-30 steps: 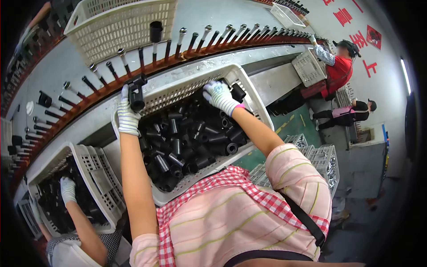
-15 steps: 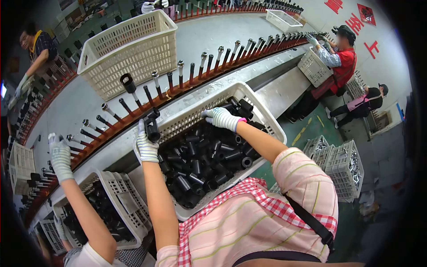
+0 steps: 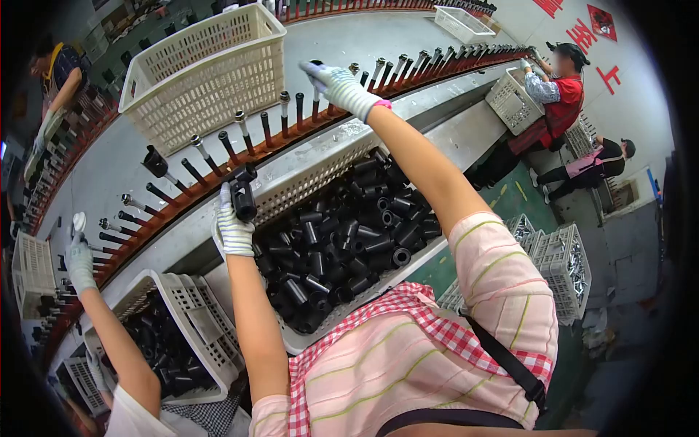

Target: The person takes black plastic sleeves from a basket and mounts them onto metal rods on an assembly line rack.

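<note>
My left hand [image 3: 237, 229], in a striped glove, is closed around black plastic tubes [image 3: 244, 195] above the near-left corner of a white crate. A heap of similar black tubes [image 3: 331, 251] lies in that crate [image 3: 291, 191] in front of me. My right hand [image 3: 344, 89] reaches over the row of upright posts, its fingers closed on a dark piece, apparently a black tube [image 3: 312, 65], above one post. Part of that piece is hidden by the glove. Another black tube [image 3: 154, 162] sits tilted on a post to the left.
Posts with metal or black tops [image 3: 242, 124] stand along a curved brown track. Beyond them stands a large white crate [image 3: 211, 87]. At left, a co-worker's gloved hand [image 3: 79, 266] is beside the track, near another crate of tubes [image 3: 196, 320]. A person in red [image 3: 564, 98] works farther right.
My right hand has risen from the crate of tubes to the posts, now with a dark piece at its fingers. My left hand keeps its tubes. The posts have shifted leftward.
</note>
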The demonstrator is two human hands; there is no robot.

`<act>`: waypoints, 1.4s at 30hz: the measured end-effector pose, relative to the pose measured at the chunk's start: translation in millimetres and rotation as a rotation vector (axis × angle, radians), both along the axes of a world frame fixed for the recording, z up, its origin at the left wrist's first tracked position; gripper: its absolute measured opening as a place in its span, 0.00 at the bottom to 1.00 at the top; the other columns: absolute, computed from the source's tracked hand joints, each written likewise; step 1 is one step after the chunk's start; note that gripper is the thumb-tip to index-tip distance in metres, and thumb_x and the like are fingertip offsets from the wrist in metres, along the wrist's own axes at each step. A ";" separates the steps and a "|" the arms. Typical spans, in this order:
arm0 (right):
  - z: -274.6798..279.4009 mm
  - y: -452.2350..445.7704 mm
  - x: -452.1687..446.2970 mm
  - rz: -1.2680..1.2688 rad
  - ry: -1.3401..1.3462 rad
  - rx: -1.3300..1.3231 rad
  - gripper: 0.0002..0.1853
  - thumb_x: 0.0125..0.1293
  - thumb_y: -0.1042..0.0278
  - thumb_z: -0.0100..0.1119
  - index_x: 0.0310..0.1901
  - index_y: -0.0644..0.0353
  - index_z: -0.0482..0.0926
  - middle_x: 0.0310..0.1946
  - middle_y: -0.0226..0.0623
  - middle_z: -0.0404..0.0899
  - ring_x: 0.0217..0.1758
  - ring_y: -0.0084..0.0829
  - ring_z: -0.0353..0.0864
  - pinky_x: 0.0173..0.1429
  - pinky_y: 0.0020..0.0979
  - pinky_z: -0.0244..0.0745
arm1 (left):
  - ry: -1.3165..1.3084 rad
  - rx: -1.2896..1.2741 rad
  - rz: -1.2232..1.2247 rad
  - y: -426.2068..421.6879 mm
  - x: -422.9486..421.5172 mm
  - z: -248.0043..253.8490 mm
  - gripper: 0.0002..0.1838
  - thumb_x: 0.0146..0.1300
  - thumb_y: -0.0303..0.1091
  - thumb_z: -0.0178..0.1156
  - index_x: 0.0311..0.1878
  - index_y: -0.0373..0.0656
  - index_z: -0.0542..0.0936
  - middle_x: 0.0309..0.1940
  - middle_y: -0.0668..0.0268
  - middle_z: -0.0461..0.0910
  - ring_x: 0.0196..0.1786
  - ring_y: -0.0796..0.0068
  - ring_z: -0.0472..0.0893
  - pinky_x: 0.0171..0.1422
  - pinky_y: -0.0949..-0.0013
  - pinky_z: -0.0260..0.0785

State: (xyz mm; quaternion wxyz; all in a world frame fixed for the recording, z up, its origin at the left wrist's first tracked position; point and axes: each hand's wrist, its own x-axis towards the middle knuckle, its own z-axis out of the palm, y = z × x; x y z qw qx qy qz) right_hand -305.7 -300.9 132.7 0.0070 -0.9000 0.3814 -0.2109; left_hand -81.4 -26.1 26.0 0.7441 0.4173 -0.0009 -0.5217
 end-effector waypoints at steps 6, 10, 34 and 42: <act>1.4 5.0 37.8 0.039 -0.189 0.161 0.23 0.66 0.70 0.47 0.63 0.46 0.66 0.50 0.45 0.76 0.52 0.46 0.77 0.54 0.39 0.73 | 0.015 0.059 0.013 2.6 -6.6 12.4 0.20 0.55 0.47 0.67 0.45 0.46 0.78 0.33 0.70 0.80 0.30 0.78 0.80 0.27 0.73 0.73; -17.4 29.0 36.5 0.220 -0.347 0.195 0.26 0.66 0.71 0.49 0.66 0.51 0.61 0.56 0.45 0.73 0.57 0.42 0.74 0.60 0.35 0.69 | 0.079 0.040 0.058 -1.9 -0.2 3.3 0.20 0.52 0.44 0.69 0.44 0.45 0.77 0.34 0.69 0.81 0.31 0.77 0.80 0.29 0.74 0.74; -115.6 137.8 -107.0 -0.316 0.053 0.513 0.20 0.56 0.65 0.59 0.51 0.57 0.76 0.42 0.44 0.81 0.46 0.44 0.80 0.50 0.39 0.74 | 0.067 0.015 0.039 3.8 -3.0 6.2 0.20 0.52 0.46 0.69 0.45 0.47 0.77 0.34 0.69 0.80 0.33 0.77 0.80 0.32 0.73 0.75; 13.9 94.5 -78.4 -0.059 -0.529 0.427 0.20 0.60 0.71 0.57 0.56 0.55 0.74 0.41 0.40 0.81 0.44 0.29 0.79 0.49 0.30 0.74 | 0.063 -0.037 -0.017 -1.7 -5.2 8.4 0.22 0.52 0.47 0.69 0.46 0.45 0.77 0.34 0.69 0.80 0.33 0.78 0.80 0.33 0.74 0.75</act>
